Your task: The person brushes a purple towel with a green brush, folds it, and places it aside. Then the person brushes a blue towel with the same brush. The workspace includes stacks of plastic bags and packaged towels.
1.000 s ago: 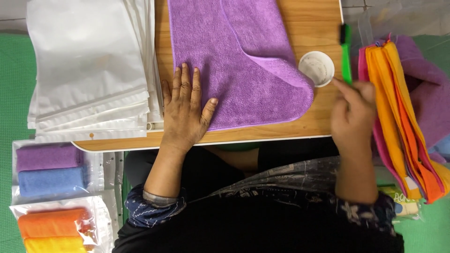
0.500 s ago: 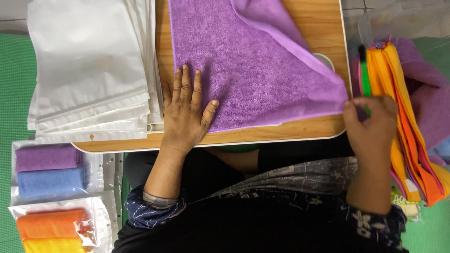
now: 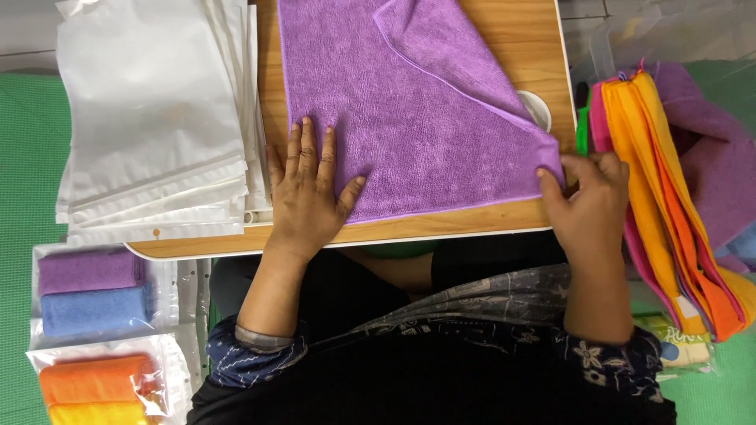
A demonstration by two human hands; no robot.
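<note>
Left hand (image 3: 309,197): flat, fingers spread, palm down on the near-left corner of the purple cloth (image 3: 402,118), pinning it to the desk (image 3: 441,224); grips nothing. Right hand (image 3: 587,201): fingers closed in a pinch on the cloth's near-right corner, at 3 o'clock from the left hand. Cloth: soft napped microfibre, spread over the desk's middle, one flap folded over from 12 o'clock toward 4 o'clock. Handling, judged: light, limp, no stiffness of its own; drapes and creases wherever unsupported; nap grips the wood somewhat, so it slides little; not fragile. Best held at corners or hems, one hand anchoring while the other draws an edge. Round white object (image 3: 538,108): partly under the fold, at 1 o'clock from the right hand; its kind cannot be told. Stack of white bags (image 3: 150,118): at 10 o'clock from the left hand, overlapping the desk's left edge. Folded cloths (image 3: 669,197), orange, yellow, pink: at 3 o'clock, just beside the right hand. Bagged cloths (image 3: 90,291), purple and blue, with orange and yellow below: at 8 o'clock, on the green floor (image 3: 24,157).
</note>
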